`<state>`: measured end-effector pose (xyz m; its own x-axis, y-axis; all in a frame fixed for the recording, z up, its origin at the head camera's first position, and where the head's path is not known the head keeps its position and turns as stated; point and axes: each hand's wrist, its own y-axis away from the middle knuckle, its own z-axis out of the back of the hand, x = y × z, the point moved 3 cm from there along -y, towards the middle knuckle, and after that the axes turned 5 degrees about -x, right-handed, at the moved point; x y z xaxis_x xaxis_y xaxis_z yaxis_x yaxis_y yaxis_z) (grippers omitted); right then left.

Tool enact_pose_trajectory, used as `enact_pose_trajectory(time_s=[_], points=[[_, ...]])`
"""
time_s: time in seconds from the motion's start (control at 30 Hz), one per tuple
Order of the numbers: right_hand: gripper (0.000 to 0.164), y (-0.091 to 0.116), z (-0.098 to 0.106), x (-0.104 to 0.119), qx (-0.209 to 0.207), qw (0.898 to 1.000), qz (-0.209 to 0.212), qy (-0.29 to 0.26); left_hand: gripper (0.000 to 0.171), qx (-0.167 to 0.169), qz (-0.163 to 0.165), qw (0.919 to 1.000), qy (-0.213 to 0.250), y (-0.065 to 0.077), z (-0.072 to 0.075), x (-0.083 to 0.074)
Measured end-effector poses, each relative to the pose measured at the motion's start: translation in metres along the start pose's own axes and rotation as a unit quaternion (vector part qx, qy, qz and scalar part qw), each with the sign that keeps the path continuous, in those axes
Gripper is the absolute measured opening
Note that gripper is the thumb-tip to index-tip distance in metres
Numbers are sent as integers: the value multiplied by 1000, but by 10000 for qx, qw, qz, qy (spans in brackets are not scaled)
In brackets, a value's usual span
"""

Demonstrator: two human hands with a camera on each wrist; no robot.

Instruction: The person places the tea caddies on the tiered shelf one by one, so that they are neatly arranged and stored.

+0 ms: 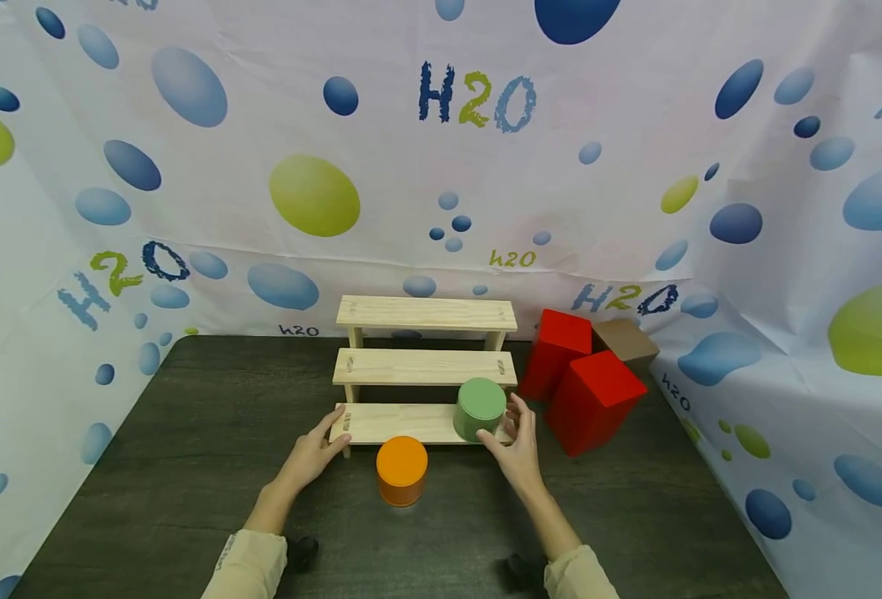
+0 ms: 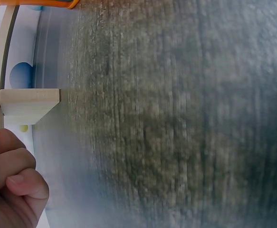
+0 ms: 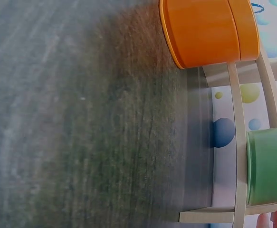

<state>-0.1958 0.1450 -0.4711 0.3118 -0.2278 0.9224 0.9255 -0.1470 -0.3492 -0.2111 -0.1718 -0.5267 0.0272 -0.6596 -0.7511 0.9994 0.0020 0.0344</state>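
A small three-step wooden shelf (image 1: 424, 367) stands on the dark table. My left hand (image 1: 310, 453) holds the left end of its lowest step, and curled fingers (image 2: 14, 166) show beside the step's leg in the left wrist view. On the right end of that same step sits a green lidded tin (image 1: 480, 409). My right hand (image 1: 517, 449) grips this tin from the right and front, thumb at its near side. Between the hands, in front of the shelf, an orange lidded tin (image 1: 402, 471) stands upright on the table.
Right of the shelf stand two red boxes (image 1: 597, 403), with a brown cardboard box (image 1: 626, 341) behind them. A patterned curtain (image 1: 411, 166) hangs behind the dark table (image 1: 209, 416) and along both its sides.
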Motion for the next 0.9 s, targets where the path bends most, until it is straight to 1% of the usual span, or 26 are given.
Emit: enact_pose_trajectory(time_s=[0.3, 0.47, 0.57, 0.7, 0.9], points=[[69, 12, 0, 1, -171, 9996, 217, 23, 61, 7, -16, 10000, -76, 1, 2, 2], [70, 17, -1, 2, -268, 9986, 386, -262, 61, -5, -15, 10000, -58, 0, 1, 1], [70, 21, -3, 4, -291, 9969, 617, -389, 62, -4, -21, 10000, -55, 0, 1, 1], [69, 25, -6, 8, -297, 9943, 955, -371, 62, 12, -45, 10000, -38, 1, 1, 1], [64, 32, -11, 10, -277, 9883, 1468, -295, 61, 13, 40, 10000, -70, -1, -1, 1]])
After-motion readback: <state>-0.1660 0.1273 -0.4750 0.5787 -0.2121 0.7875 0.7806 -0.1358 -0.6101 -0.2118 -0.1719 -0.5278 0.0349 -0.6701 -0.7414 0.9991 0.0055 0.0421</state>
